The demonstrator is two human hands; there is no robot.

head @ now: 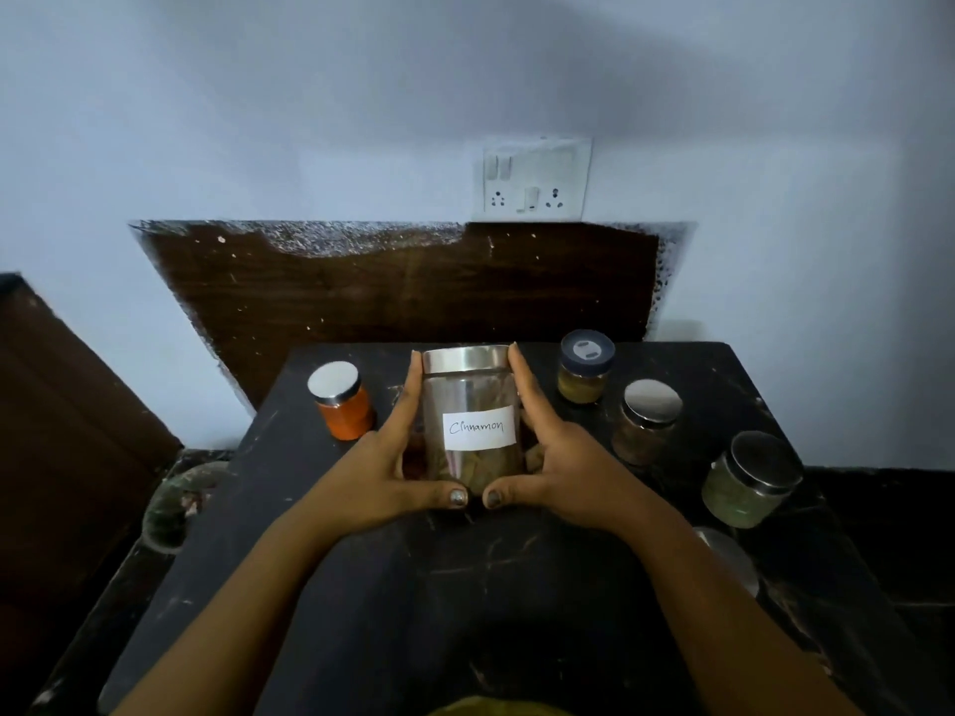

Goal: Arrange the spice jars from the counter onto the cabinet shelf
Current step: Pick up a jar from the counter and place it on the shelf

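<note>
Head view: dark stone counter (465, 586), back edge against the wall. Orange jar (341, 405), steel lid, near the back-left corner. Left hand (380, 475) clasps the cinnamon jar (473, 400) mid-counter toward the back edge, fingers flat up its left side, thumb hooked across the base. Right hand (566, 467) mirrors it on the other side, thumbs nearly meeting. Cannot tell whether the jar is lifted or resting. Further right: yellow jar (583, 377), brown jar (643, 426), green jar (746, 483) by the right edge. Judgement: glass, rigid, breakable, smooth walls likely slippery, contents light. Best held low on the body, not by the lid.
</note>
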